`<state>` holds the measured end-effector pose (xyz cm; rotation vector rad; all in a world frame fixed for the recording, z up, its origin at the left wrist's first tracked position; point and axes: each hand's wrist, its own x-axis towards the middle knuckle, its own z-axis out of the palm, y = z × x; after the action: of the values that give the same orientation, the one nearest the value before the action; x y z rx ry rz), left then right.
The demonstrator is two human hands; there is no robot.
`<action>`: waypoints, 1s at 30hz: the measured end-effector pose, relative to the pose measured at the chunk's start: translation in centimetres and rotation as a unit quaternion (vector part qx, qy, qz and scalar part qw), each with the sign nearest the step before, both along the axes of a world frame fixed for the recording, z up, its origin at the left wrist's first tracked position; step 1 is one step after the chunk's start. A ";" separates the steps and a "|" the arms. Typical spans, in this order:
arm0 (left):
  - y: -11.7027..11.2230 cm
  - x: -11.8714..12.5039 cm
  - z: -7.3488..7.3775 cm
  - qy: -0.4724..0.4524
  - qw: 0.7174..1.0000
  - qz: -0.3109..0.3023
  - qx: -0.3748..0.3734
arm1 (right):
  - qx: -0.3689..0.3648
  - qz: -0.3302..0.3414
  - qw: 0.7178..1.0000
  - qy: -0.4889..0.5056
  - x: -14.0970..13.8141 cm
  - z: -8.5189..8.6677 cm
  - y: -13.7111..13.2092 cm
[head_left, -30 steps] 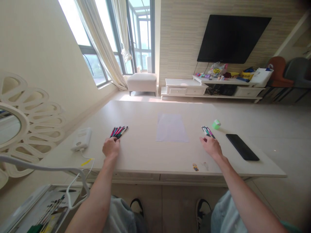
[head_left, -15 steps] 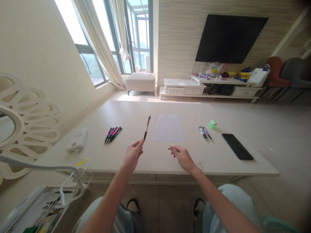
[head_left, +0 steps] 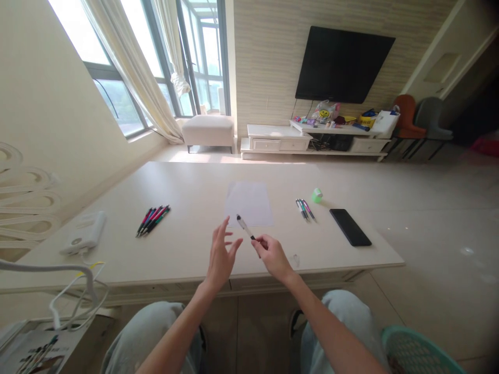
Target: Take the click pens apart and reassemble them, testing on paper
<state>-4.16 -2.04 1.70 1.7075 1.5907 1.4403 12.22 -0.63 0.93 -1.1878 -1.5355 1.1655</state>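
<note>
Between the fingers of my right hand (head_left: 273,257) is a black and white pen (head_left: 245,227), its upper end pointing away to the left, over the near edge of a white paper sheet (head_left: 249,200). Just left of the pen, my left hand (head_left: 223,254) is open, fingers apart and holding nothing. Several dark and coloured pens (head_left: 153,221) lie bunched on the table (head_left: 191,192) to the left. A smaller group of pens (head_left: 304,209) rests right of the paper, near a small green and white object (head_left: 317,195).
A black phone-like slab (head_left: 350,227) lies at the table's right. On the left are a white device (head_left: 86,232) with a cable and a bent white tube (head_left: 47,267). A green basket (head_left: 419,353) stands on the floor by my right knee.
The pen has passed from my left hand to my right hand and now tilts left. My left hand has opened. The view has shifted toward the right.
</note>
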 end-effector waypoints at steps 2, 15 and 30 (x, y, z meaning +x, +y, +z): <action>0.3 -0.8 0.3 0.166 0.983 0.004 0.082 | -0.003 0.007 1.000 -0.005 0.4 0.0 0.3; -0.5 -0.8 -2.6 0.344 0.926 -0.054 0.149 | -0.202 -0.046 0.956 0.206 -2.2 -1.9 1.4; 0.2 0.4 -1.3 0.094 0.982 -0.132 -0.094 | -0.054 -0.073 0.991 0.094 -1.2 -2.0 1.5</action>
<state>-3.74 -1.80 0.37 1.9023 1.4706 0.9951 11.07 0.86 -1.08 -1.2031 -1.2387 1.2369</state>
